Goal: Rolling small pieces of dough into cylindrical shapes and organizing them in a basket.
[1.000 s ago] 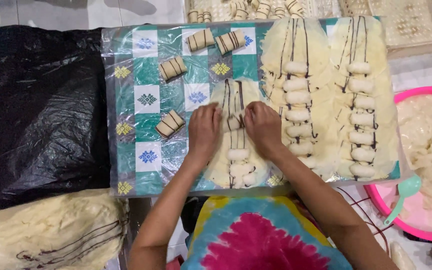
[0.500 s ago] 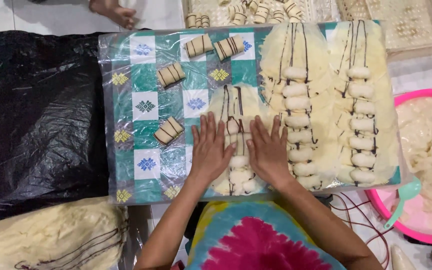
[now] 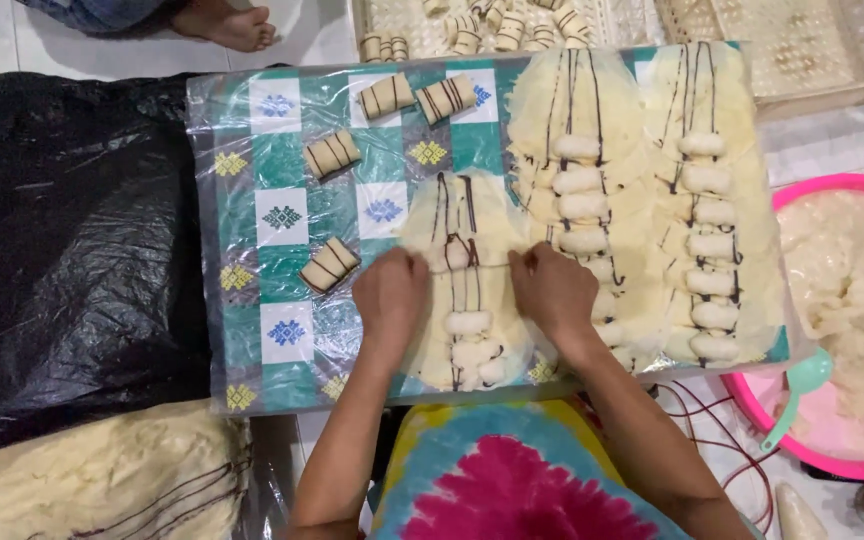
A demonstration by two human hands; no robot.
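A thin pale dough strip (image 3: pixel 462 215) with dark chocolate lines lies on a plastic-covered green chequered board (image 3: pixel 282 330). White filling pieces (image 3: pixel 467 322) sit in a row along its near half. My left hand (image 3: pixel 392 290) and my right hand (image 3: pixel 552 290) rest on either side of the strip, fingers pinched. A thin thread (image 3: pixel 482 267) runs taut between them across the dough.
Finished striped rolls (image 3: pixel 330 155) lie on the board's left. Two longer filled dough strips (image 3: pixel 577 110) lie at the right. A pink basin (image 3: pixel 832 450) with a green spoon (image 3: pixel 797 390), black plastic (image 3: pixel 62 250), stacked dough (image 3: pixel 92 480), a roll tray (image 3: pixel 492 25) and another person's foot (image 3: pixel 237 25) surround it.
My hands lay flat and close together on the dough strip. They have drawn apart to its edges and closed, with a thread stretched between them.
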